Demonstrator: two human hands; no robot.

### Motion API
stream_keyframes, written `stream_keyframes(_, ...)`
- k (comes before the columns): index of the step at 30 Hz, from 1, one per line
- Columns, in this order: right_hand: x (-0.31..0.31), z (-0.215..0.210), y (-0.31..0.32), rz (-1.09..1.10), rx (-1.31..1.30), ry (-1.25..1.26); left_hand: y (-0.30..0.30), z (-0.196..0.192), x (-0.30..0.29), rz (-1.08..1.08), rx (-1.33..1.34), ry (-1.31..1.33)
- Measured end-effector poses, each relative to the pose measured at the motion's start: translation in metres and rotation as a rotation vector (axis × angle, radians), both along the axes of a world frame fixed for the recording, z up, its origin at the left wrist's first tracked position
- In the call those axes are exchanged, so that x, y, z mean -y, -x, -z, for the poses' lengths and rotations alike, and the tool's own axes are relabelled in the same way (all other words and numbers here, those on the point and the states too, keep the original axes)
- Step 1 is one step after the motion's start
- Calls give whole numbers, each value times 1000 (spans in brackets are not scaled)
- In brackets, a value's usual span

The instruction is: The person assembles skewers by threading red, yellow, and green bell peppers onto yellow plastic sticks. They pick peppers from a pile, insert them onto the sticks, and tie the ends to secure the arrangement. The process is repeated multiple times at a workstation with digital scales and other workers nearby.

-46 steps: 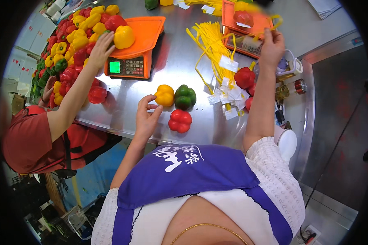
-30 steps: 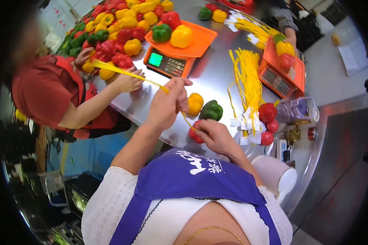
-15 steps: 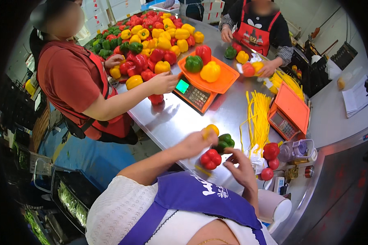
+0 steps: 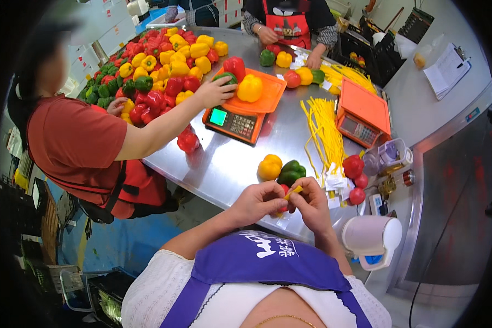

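Pinching a yellow strip (image 4: 294, 191), both hands (image 4: 257, 203) (image 4: 314, 210) have open tabletop (image 4: 218, 169) leftward, edge (image 4: 197, 191) nearby.

A purple apron (image 4: 270, 270) (white print (image 4: 264, 247) on it) covers a white patterned top (image 4: 156, 281), with a gold necklace (image 4: 284, 316).

Three peppers (image 4: 270, 167) (the red one partly hidden) sit front and centre, three more peppers (image 4: 250, 88) on one of two scales (image 4: 246, 129), plus one jug (image 4: 366, 236) and one clipboard (image 4: 447, 72).
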State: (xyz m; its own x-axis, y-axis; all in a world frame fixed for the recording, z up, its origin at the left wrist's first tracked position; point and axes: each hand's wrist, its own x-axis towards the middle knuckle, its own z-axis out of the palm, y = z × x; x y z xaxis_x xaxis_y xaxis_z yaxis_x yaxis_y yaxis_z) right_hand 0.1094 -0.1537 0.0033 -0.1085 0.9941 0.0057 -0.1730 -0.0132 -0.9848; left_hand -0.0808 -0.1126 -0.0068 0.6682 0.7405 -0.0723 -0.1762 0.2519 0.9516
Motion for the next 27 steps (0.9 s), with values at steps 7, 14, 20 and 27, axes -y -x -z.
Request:
stream_keyframes(7, 13, 9, 57, 50, 114, -29, 52, 9, 21, -59, -20, 2)
stream_keyframes(14, 35, 12, 90, 126, 167, 63, 81, 36, 26, -9, 25, 0)
stream_keyframes(20, 40, 15, 102, 134, 323, 79, 90, 22, 25, -100, 217, 185)
stream_keyframes(27, 31, 22, 88, 156, 167, -112, 77, 27, 30, -91, 276, 96)
